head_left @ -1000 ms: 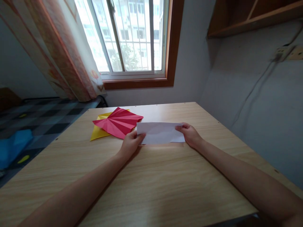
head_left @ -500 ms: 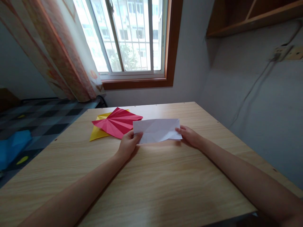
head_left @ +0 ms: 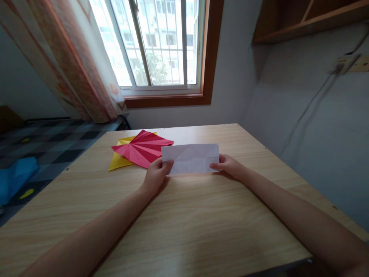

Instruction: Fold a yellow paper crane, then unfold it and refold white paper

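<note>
A white sheet of paper (head_left: 190,157), folded to a long rectangle and marked with creases, is held up just above the table. My left hand (head_left: 157,171) pinches its lower left corner, thumb on the near face. At the lower right corner my right hand (head_left: 227,165) grips it the same way, its fingers hidden behind the paper. Behind and to the left lies a pleated red paper (head_left: 144,148), partly covering a yellow paper (head_left: 118,162).
The wooden table (head_left: 178,223) spreads under both arms. A checked bed (head_left: 72,144) with a blue item (head_left: 20,175) stands to the left. Beyond the table are a curtain (head_left: 72,57) and a window (head_left: 161,46); a wall shelf (head_left: 311,25) hangs at upper right.
My right thumb has moved left and down onto the paper. The paper's loose lower right edge now lies flush with the layer over it. My left hand has hardly moved.
</note>
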Demonstrator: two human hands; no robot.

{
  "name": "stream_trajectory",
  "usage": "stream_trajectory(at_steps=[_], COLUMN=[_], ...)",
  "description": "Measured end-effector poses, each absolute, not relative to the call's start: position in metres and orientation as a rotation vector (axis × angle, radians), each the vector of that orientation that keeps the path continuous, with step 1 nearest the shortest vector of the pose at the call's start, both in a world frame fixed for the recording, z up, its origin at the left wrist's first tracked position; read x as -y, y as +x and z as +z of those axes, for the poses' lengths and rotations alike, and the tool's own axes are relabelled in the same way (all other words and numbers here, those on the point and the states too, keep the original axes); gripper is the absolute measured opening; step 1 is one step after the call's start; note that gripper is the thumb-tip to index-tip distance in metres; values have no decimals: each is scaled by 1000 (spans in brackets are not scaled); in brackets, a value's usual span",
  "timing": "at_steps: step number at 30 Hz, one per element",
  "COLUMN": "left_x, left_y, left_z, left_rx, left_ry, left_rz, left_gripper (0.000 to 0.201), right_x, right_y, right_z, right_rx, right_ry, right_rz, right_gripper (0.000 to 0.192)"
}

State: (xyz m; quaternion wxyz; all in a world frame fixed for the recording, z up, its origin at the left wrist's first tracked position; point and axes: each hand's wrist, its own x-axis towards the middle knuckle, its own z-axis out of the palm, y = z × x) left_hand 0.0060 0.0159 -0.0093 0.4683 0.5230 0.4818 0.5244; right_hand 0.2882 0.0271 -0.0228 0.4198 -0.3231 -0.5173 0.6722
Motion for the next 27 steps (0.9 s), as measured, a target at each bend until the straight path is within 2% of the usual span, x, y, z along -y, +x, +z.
stream_trajectory(at_steps=[17, 27], left_x=[-16, -19], left_y=[5, 8], left_z=[-9, -12], left_rx=[-1187, -1151], left_ry=[1297, 1261], left_rz=[1271, 1301], left_gripper=[49, 54], right_x=[-34, -39], right_y=[286, 296], right_z=[-33, -28], right_rx=[1340, 1307], right_ry=[-1005, -953], right_rz=[1337, 1505], right_gripper=[26, 26])
